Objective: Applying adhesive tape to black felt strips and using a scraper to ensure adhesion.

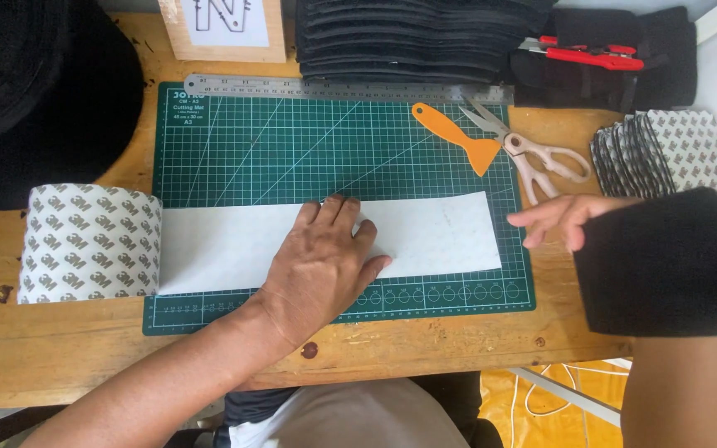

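The left hand pressed flat, open-palmed, on the white sheet unrolled across the green cutting mat; the right hand gripped a black felt piece, likely to stick askew if lowered crookedly.

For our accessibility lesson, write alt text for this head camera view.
A left hand presses flat on a white sheet unrolled across a green cutting mat, while the right hand holds a black fabric piece. Scissors, an orange scraper and a ruler lie above.
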